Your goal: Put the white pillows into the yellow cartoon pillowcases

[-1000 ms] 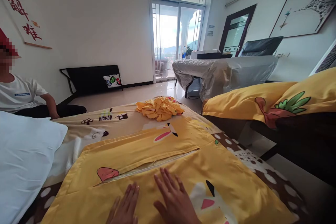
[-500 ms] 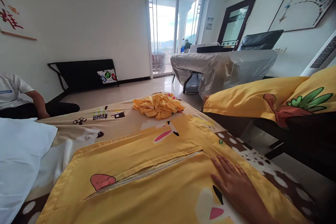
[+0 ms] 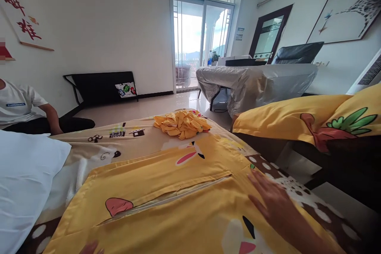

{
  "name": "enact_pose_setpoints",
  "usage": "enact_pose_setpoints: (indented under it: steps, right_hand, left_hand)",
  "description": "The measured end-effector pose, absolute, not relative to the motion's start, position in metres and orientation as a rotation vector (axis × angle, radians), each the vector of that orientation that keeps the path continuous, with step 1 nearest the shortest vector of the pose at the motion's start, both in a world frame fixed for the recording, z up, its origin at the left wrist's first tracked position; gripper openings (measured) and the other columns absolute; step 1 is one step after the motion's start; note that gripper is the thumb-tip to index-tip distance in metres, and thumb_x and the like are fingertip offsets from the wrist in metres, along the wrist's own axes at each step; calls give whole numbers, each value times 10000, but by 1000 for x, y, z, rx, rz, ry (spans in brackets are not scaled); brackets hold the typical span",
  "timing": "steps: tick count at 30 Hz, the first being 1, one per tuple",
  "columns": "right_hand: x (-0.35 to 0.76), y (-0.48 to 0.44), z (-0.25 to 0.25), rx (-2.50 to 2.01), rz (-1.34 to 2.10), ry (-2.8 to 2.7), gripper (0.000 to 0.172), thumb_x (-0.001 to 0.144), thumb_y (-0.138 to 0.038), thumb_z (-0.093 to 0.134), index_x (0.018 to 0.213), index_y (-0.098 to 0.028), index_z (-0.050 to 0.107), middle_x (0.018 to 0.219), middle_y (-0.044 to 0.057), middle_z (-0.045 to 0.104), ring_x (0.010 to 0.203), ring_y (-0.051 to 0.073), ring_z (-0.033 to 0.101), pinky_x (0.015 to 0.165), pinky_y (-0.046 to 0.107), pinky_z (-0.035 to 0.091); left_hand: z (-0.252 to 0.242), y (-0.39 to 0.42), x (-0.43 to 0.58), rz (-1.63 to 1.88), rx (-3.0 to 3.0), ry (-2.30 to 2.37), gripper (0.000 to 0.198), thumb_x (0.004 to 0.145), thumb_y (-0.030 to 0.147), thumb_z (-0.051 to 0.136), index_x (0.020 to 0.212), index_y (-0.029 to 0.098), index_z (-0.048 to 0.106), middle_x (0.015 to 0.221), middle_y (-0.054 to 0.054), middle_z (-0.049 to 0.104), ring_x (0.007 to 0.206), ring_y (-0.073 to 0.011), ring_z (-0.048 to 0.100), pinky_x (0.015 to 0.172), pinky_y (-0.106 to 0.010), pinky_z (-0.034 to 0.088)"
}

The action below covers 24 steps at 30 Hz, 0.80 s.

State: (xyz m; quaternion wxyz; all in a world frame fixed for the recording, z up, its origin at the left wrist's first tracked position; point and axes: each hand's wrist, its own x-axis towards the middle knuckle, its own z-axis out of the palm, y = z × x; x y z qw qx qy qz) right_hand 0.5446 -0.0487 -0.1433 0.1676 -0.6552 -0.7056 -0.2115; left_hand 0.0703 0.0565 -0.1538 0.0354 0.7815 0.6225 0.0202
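Patterned blanket [image 3: 137, 145] under a yellow rabbit-print pillowcase [image 3: 166, 214], spread flat, slit [image 3: 180, 193] facing up; right hand [image 3: 274, 198] open and flat, on or just above its right side; left hand [image 3: 91, 247] mostly out of frame, can't tell its grip; likely risk: sideways drag on unanchored fabric bunches it or gapes the slit.

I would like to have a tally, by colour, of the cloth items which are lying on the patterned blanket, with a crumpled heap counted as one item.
Yellow: 2 (flat cover, crumpled bundle)
White: 1 (pillow, cut off by the picture's left edge)
Total: 3
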Motion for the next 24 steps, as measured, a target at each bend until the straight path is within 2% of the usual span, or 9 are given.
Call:
enact_pose_setpoints:
  steps: [3, 6, 8, 10, 12, 14, 19, 21, 24]
  right_hand:
    - [446, 10, -111, -1588, -182, -2344, 460, 934, -325, 325, 1363, -198, 435, 1435, 75, 418, 1336, 200, 356, 1062, 381, 305]
    - [356, 63, -107, -1480, 197, -2430, 451, 912, -243, 361, 1349, -170, 441, 1429, 80, 429, 1337, 199, 352, 1075, 355, 282]
    - [321, 89, -118, -1513, 216, -2405, 449, 928, -218, 301, 1347, -133, 440, 1414, 104, 443, 1310, 207, 391, 1056, 349, 305]
    - [312, 108, -134, -1552, 208, -2374, 456, 950, -290, 284, 1357, -150, 433, 1428, 111, 422, 1323, 226, 368, 1071, 393, 276]
    - [326, 124, -147, -1631, 215, -2350, 481, 949, -399, 305, 1370, -198, 422, 1455, 99, 385, 1351, 223, 319, 1091, 423, 230]
    - [357, 138, -154, -1749, 223, -2312, 516, 941, -458, 303, 1390, -222, 396, 1479, 89, 344, 1370, 208, 281, 1099, 426, 207]
    - [463, 162, -155, -2069, 166, -2125, 582, 933, -497, 267, 1424, -197, 358, 1514, 92, 261, 1400, 232, 197, 1114, 475, 101]
    - [498, 165, -155, -2195, 108, -2018, 588, 925, -482, 288, 1429, -184, 348, 1522, 101, 236, 1407, 245, 166, 1109, 499, 61]
    - [530, 166, -154, -2333, 16, -1866, 571, 924, -432, 295, 1423, -161, 357, 1511, 126, 257, 1395, 269, 199, 1087, 532, 95]
  left_hand:
    - [-143, 69, 104, 0, 2374, 1879, 576, 846, 310, 335, 1417, 236, 354, 1466, -93, 364, 1400, -251, 226, 1118, -531, 163]
    - [-131, 96, 142, -88, 2322, 1855, 570, 862, 188, 238, 1425, 179, 330, 1509, -107, 253, 1406, -244, 206, 1087, -590, 188]
    - [-131, 112, 167, -76, 2292, 1914, 562, 887, 191, 164, 1423, 115, 317, 1505, -149, 237, 1396, -264, 232, 1045, -627, 238]
    - [-138, 123, 181, -27, 2305, 1963, 556, 919, 274, 136, 1423, 126, 318, 1506, -134, 244, 1396, -246, 235, 1073, -597, 215]
    - [-147, 130, 174, 16, 2341, 1988, 553, 931, 354, 147, 1429, 182, 313, 1517, -81, 240, 1402, -203, 223, 1114, -521, 190]
    - [-154, 134, 146, 29, 2335, 2035, 552, 928, 376, 171, 1432, 195, 306, 1522, -71, 233, 1402, -204, 221, 1105, -499, 230]
    - [-165, 139, 23, -259, 2348, 2235, 498, 827, 164, 355, 1293, 209, 525, 1489, -78, 316, 1392, -246, 242, 1093, -499, 255]
    - [-170, 136, -18, -320, 2369, 2342, 521, 774, 136, 404, 1265, 229, 553, 1471, -68, 357, 1371, -252, 294, 1102, -487, 245]
    - [-174, 129, -47, -254, 2393, 2407, 514, 745, 149, 423, 1228, 222, 585, 1419, -73, 443, 1332, -247, 367, 1097, -467, 264]
